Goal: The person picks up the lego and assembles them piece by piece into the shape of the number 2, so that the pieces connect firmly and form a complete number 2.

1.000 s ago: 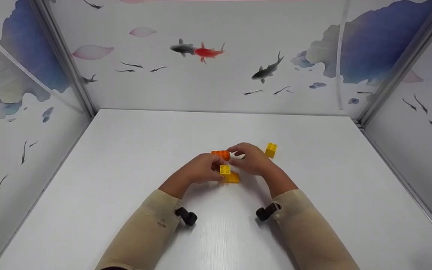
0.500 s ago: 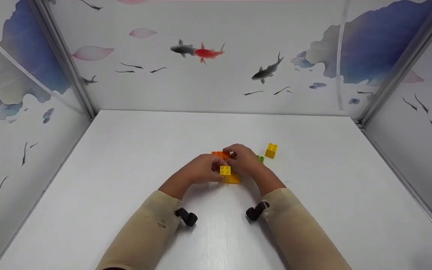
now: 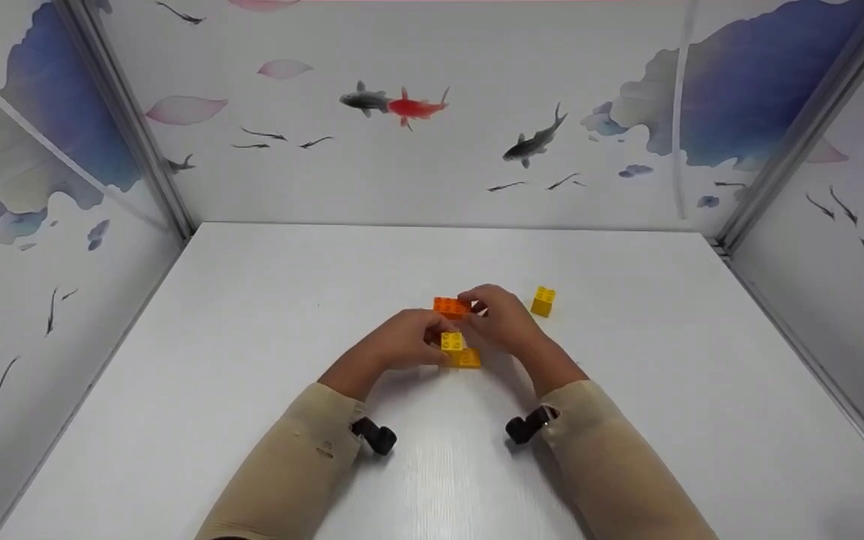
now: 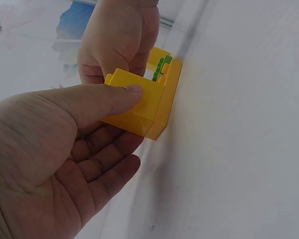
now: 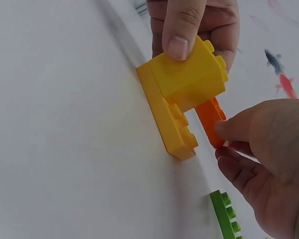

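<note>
The step in hand looks like steadying one small build while a further piece is brought to it. The left hand (image 3: 402, 339) pinches the yellow brick (image 3: 451, 341), thumb on its near face and fingers behind. That brick stands flush on the left end of an amber base (image 3: 469, 358), leaving the studs at the base's right end bare. The right hand (image 3: 507, 319) has thumb and fingertips closed on the right end of the orange brick (image 3: 448, 306), which is on the far side of the yellow one, apart from it in the head view. Whether the orange brick rests on the tabletop (image 3: 312, 270) or is lifted, I cannot tell.

All this lies about midway between the tabletop's left and right edges, well in from its far edge. A loose yellow block (image 3: 543, 301) stands nearer the far and right edges, beyond the right hand. A green brick (image 5: 224, 214) lies by the right hand in the right wrist view.

If the orange brick is to join the build, the next move probably calls for raising it over the bare studs, squaring it against the yellow brick and pressing down, while the left hand keeps the base from sliding. A crooked press could leave it half seated.
</note>
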Demonstrator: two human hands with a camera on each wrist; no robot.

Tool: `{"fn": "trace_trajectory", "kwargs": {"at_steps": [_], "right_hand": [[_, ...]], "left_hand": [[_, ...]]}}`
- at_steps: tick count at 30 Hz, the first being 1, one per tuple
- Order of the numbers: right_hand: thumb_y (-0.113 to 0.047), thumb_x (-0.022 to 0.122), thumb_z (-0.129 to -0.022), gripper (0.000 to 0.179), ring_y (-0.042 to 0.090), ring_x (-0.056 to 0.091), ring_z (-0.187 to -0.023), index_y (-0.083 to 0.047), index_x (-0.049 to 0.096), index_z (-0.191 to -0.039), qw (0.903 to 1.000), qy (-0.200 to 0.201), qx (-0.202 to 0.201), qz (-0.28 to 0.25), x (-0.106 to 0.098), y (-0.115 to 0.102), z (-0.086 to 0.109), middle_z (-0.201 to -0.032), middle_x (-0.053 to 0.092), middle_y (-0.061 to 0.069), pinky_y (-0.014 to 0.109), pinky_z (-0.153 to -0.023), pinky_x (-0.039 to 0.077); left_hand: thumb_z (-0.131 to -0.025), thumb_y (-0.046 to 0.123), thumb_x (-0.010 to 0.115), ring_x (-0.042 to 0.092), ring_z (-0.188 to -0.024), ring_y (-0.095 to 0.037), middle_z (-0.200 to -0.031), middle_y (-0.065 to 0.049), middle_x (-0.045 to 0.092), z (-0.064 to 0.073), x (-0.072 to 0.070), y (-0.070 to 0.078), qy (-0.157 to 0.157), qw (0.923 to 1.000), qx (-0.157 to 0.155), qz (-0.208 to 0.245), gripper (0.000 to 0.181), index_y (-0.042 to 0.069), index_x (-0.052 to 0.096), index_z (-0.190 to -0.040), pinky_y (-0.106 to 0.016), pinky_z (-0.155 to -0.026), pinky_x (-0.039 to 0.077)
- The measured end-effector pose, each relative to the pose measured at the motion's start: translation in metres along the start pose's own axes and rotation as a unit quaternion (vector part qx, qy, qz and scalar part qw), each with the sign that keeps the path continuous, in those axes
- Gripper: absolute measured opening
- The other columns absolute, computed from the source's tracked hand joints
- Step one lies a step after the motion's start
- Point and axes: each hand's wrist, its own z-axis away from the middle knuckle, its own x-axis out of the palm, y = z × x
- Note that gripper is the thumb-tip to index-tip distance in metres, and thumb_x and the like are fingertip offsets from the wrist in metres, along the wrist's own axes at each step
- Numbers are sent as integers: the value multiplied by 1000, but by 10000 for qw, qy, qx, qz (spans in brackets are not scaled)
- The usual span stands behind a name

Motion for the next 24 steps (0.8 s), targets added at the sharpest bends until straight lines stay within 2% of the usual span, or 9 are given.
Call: {"fn": "trace_trajectory", "kwargs": {"at_steps": [7,13,19,24], "right_hand": [[-16,71,-104,41,27,64,-127,-21,66,-145,9999,99,-30,-82,-22,11,19,-145,64,3,45,-113,55],[-19,74,-102,40,28,66,-124,-20,69,-142,9996,256,-88,-20,-39,20,34,-142,67,3,46,-110,57],[-18,74,-102,38,27,67,-122,-19,71,-140,9993,227,-293,-84,-45,18,41,-138,69,2,46,-109,58],[-16,73,-102,37,25,68,-120,-19,72,-139,9988,120,-470,-77,-45,11,45,-136,69,2,45,-108,58]], "left_hand": [[-91,17,84,66,-107,-18,-115,2,73,-2,1,1,32,9998,-170,28,33,16,73,-122,-40,-104,58],[-92,16,83,65,-108,-18,-116,3,73,-3,3,-1,32,9999,-164,-7,34,17,74,-125,-40,-106,57],[-91,19,85,66,-108,-18,-115,4,73,-2,2,-2,76,10000,-34,34,33,18,75,-122,-39,-104,58],[-91,22,86,66,-108,-17,-115,5,73,-1,1,-2,57,9999,-53,71,33,19,74,-122,-39,-104,58]]}}
